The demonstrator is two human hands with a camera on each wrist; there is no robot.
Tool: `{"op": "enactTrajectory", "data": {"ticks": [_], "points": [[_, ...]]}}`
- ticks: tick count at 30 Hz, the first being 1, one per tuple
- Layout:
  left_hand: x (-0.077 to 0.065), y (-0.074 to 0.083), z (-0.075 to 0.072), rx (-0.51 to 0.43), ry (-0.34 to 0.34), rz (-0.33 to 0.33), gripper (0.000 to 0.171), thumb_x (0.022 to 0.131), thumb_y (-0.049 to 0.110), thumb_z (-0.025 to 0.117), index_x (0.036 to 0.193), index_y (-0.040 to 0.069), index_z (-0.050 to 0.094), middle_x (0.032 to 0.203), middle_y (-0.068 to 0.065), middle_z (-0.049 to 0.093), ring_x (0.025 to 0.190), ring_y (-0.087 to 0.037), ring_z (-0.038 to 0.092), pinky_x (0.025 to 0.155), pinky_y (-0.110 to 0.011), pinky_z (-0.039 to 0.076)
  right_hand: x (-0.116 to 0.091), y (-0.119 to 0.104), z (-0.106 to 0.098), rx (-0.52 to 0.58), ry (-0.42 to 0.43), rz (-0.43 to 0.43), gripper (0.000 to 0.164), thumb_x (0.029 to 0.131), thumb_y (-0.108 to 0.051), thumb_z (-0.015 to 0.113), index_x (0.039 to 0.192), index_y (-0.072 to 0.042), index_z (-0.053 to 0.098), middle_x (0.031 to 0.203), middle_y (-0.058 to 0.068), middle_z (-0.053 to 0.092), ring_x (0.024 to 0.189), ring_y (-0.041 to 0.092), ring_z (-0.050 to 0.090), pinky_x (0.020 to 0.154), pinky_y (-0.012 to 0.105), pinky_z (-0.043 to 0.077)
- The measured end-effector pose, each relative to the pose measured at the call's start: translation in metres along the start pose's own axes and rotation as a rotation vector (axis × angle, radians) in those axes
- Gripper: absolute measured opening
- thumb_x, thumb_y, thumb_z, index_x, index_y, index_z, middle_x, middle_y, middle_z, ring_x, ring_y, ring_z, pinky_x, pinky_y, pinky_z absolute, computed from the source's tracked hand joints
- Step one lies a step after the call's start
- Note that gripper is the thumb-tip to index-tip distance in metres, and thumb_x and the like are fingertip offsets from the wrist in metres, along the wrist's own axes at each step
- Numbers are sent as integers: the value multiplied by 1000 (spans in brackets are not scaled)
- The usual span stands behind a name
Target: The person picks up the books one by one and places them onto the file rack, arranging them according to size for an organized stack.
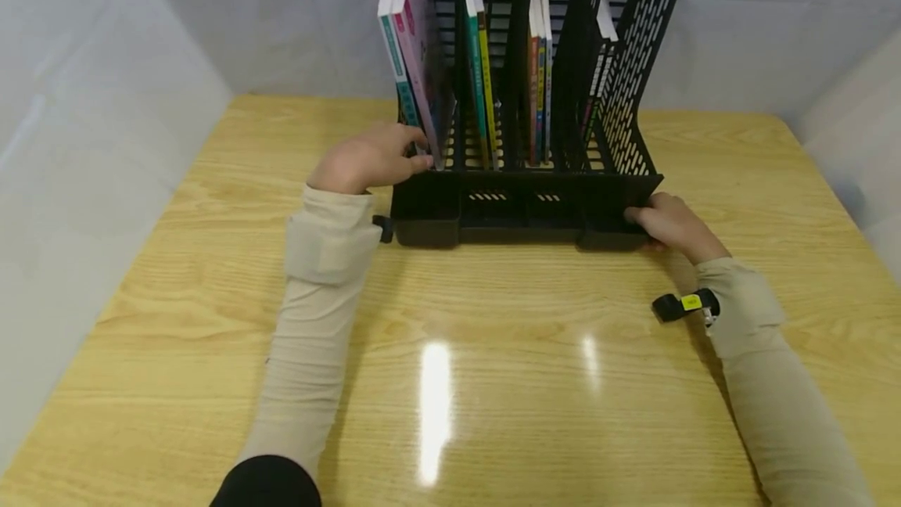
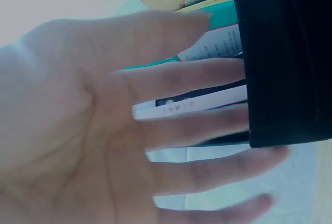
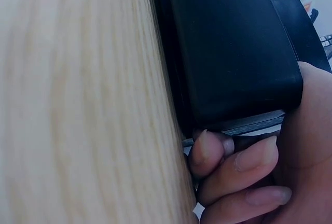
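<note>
A black desktop book rack (image 1: 521,229) with upright dividers stands toward the back of the table. My left hand (image 1: 369,156) is at its front left corner, fingers extended beside the leftmost books, a pink-purple book (image 1: 421,53) and a teal-spined book (image 1: 394,61). In the left wrist view, the fingers (image 2: 192,125) are spread and fairly straight across the rack's side; whether they touch a book I cannot tell. At the front right corner my right hand (image 1: 676,225) grips the rack, thumb on top and fingers (image 3: 249,159) curled at its lower edge.
Other compartments hold a green and yellow pair of books (image 1: 484,92), several thin books (image 1: 540,92) and dark-spined books (image 1: 598,73). The wooden table (image 1: 507,382) extends in front. A pale cloth-like backdrop (image 1: 281,30) rises behind.
</note>
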State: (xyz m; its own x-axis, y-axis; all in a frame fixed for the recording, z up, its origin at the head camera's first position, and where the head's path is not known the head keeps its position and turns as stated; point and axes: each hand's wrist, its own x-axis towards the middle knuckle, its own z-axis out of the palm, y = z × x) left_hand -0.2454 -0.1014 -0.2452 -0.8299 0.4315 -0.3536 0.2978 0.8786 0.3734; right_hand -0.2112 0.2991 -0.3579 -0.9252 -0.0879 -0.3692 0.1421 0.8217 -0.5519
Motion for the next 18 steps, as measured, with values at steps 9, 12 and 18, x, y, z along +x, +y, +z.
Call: {"op": "enactTrajectory", "data": {"ticks": [9,12,18], "points": [[-8,-13,11,-35,384,171,38,103,26,44,123,-4,57,116,-22,60,97,-33,58,88,-47,47,12,-19,2,-40,-60,-46,36,98,-30,42,93,4,54,59,5,54,50,19,58,70,33,49],[-15,-19,18,-58,478,197,39,103,29,44,119,-4,60,112,-20,61,94,-32,57,85,-46,47,11,-31,-4,-101,-133,-85,35,99,-30,44,91,3,53,60,6,58,55,20,58,72,37,50],[-21,-15,22,-8,565,208,53,104,39,37,130,-4,53,133,-22,52,124,-37,47,107,-49,36,-17,-55,-32,-199,-120,-122,41,101,-28,45,119,8,52,85,16,66,72,25,63,67,43,54]]}}
